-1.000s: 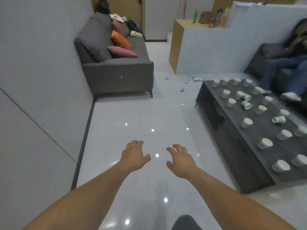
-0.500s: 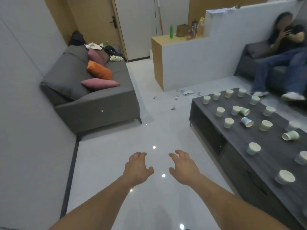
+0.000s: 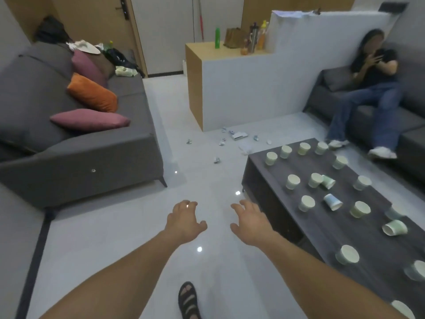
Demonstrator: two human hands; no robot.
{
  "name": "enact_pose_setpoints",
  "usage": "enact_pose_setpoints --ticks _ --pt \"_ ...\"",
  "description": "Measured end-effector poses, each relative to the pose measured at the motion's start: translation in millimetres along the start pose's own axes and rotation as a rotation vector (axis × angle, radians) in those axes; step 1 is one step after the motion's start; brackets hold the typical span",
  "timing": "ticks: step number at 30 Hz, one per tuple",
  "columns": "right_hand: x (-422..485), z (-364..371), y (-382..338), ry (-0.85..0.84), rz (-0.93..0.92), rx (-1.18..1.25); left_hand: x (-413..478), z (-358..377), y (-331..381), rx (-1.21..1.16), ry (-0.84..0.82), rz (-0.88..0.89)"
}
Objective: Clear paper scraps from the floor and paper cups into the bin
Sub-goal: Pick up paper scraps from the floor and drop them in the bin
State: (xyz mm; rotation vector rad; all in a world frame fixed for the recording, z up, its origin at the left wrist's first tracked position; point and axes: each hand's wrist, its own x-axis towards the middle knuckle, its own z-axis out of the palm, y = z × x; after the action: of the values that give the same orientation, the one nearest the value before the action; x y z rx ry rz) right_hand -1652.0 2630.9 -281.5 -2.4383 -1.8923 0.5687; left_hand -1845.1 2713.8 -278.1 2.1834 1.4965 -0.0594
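Entry: floor and table clearance, nothing yet taken up. Left hand (image 3: 184, 223) and right hand (image 3: 249, 223): held out ahead over bare floor, fingers apart and loosely bent, nothing gripped by either. Paper scraps (image 3: 222, 142): scattered on the pale floor at the foot of the white partition (image 3: 253, 93), well ahead of the hands, between the grey sofa (image 3: 92, 162) and the far end of the coffee table (image 3: 345, 226); a flat white piece (image 3: 239, 135) is lying among them. Paper cups (image 3: 293, 181): spread over the table top, most upright, a few on their sides, among them a blue-tinted cup (image 3: 333, 201). Bin: not seen in this view. Hazards, as judged: small crumpled scraps may be missed on the glossy floor, where light spots could be mistaken for paper; the light cups may be knocked off the edge if reached across carelessly, or crushed if gripped hard; leftover liquid cannot be ruled out, the insides not being shown. With no bin in sight, handfuls may be overfilled and pieces dropped in carrying. A seated person's white shoes (image 3: 381, 153), near the table's far end, may be brushed.
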Motion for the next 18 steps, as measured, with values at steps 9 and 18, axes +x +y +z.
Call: enact_pose_setpoints --ticks 9,18 --pt "174.3 -60.3 -4.1 -0.005 0.051 0.0 187.5 -81.3 -9.5 0.027 -0.007 0.045" --pt "368.8 -101.6 39.4 -0.04 0.005 0.017 374.6 -109.9 23.5 0.018 -0.036 0.017"
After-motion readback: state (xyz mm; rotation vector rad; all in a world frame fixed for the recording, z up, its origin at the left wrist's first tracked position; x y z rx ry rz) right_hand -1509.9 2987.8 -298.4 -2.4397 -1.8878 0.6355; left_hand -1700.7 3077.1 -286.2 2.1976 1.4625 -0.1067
